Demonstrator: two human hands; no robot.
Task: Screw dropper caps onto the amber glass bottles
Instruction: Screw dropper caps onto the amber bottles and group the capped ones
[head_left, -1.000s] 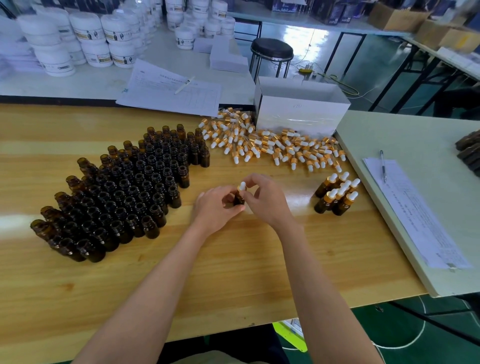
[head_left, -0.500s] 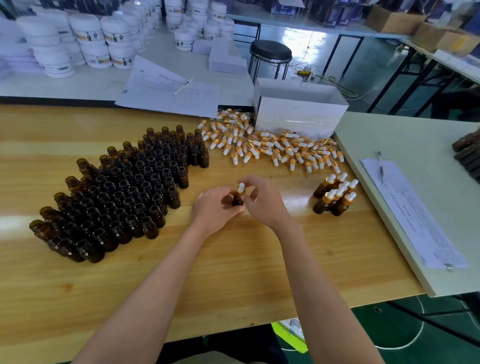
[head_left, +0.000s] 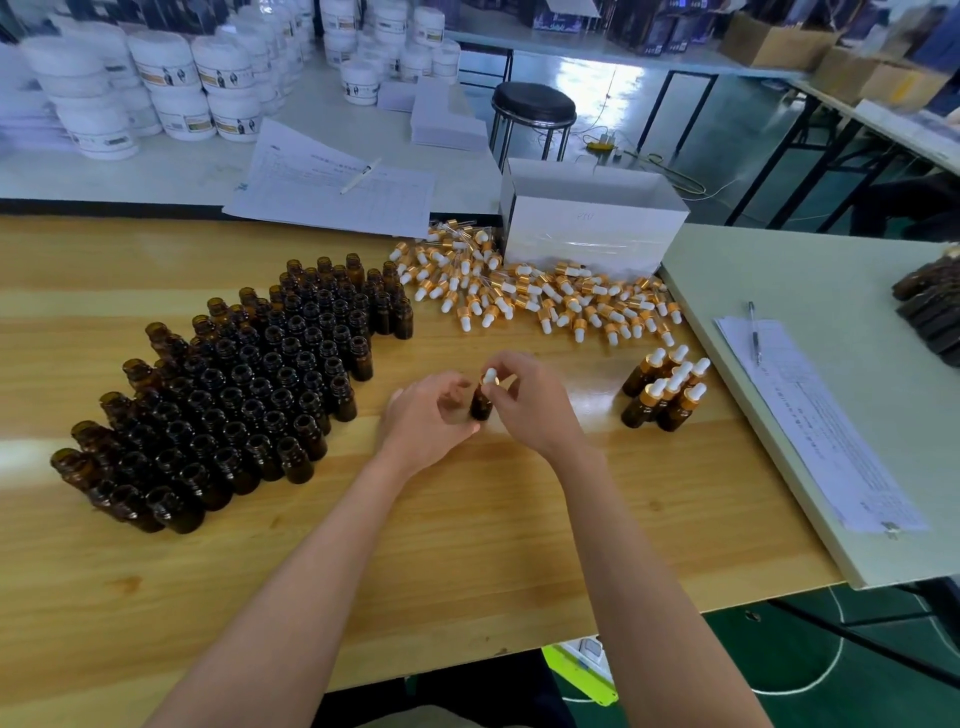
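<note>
- Amber glass bottle stands upright mid-counter, right between both hands. I can't tell if its base touches the wood or sits just above it.
- Left hand grips the lower part of the bottle, thumb down by the base. The fingers are a bit blurred.
- Right hand comes in from above, fingertips pinching the cap (white bulb, gold collar). The cap sits on the bottle's neck.
- Left of the hands is a big block of open bottles, all upright and packed so tight they touch.
- On the far side, loose caps lie spilled in a long heap. The heap runs up against a white box.
- Right of the hands stands a small cluster of capped bottles, close to the counter's right edge.
- A pale counter butts up on the right, with a sheet on it and a pen lying on the sheet.
- At the back, more papers hang over the wooden counter's far edge.
- Behind those are stacks of white tubs.
- A black stool stands behind the box.
</note>
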